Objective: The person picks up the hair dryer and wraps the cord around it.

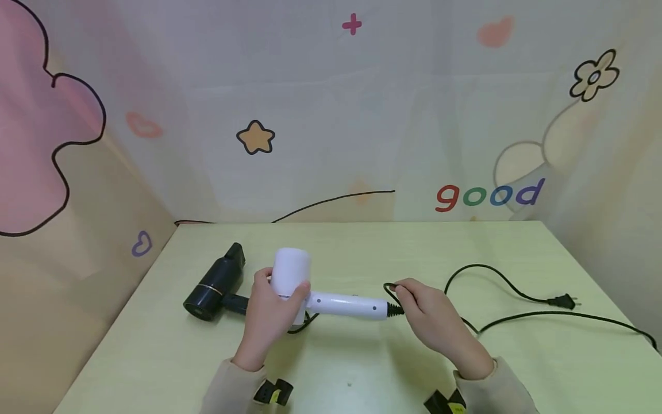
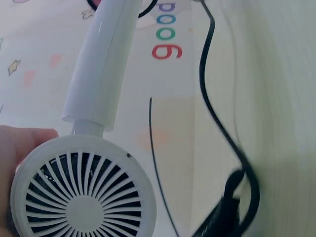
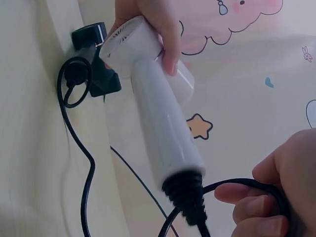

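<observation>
My left hand (image 1: 272, 313) grips the barrel of a white hair dryer (image 1: 347, 305), held above the table with its handle pointing right. In the left wrist view the round slotted grille (image 2: 85, 212) at the back of the dryer faces the camera. The fingers of my right hand (image 1: 431, 316) are curled round the dryer's black cord (image 3: 247, 181), close to the ribbed sleeve (image 3: 185, 192) at the handle's end. Left of my left hand a black hair dryer (image 1: 214, 287) lies on the table; part of its handle is hidden behind that hand.
A black plug (image 1: 562, 301) on a cord lies at the right of the pale table (image 1: 170, 368). Another length of black cord (image 1: 558, 313) runs to the table's right edge. A printed curtain (image 1: 320, 86) stands behind and at both sides.
</observation>
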The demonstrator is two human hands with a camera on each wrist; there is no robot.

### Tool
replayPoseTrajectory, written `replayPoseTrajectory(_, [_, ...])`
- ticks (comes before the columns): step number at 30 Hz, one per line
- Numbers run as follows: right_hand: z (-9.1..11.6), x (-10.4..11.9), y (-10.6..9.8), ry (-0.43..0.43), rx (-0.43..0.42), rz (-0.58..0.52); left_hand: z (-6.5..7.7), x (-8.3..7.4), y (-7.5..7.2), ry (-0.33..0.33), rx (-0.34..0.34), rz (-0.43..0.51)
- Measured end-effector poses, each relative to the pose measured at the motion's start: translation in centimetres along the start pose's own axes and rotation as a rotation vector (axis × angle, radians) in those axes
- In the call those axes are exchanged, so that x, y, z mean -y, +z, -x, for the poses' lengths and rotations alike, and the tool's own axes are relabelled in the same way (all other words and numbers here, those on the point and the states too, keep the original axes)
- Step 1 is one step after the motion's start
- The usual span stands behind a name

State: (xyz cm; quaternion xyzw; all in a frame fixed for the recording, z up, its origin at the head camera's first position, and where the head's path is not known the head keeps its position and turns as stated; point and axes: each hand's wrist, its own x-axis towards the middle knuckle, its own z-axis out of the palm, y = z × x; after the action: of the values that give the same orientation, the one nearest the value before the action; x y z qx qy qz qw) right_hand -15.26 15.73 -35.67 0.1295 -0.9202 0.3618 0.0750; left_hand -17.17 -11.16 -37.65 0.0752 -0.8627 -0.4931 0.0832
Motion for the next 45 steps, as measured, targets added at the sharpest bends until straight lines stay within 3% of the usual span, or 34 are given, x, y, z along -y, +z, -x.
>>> replayPoseTrajectory(4, [-0.1, 0.0, -0.1, 0.039, 0.005, -0.03, -0.2, -0.3, 1.1, 0.022, -0.002, 0.016])
replayPoseTrajectory(9, [-0.3, 0.0, -0.2, 0.022, -0.028, -0.064, -0.7, -0.6, 2.2, 0.044, -0.023, -0.005])
replayPoseTrajectory(17, [-0.7, 0.7, 0.0, -0.002, -0.051, -0.124, -1.6, -0.6, 3.3, 0.007, -0.084, 0.027])
replayPoseTrajectory(30, [-0.7, 2.4, 0.2, -0.039, 0.042, -0.11, -2.0, -1.0, 2.7, 0.011, -0.093, 0.084])
replayPoseTrajectory(37, [-0.8, 3.4, 1.5, -0.124, 0.051, -0.063, -2.1, -1.0, 2.0, 0.002, -0.123, 0.093])
replayPoseTrajectory(45, [-0.3, 4.0, 3.6, -0.256, 0.015, 0.081, -2.3, -0.6, 1.5, -0.009, -0.155, 0.089])
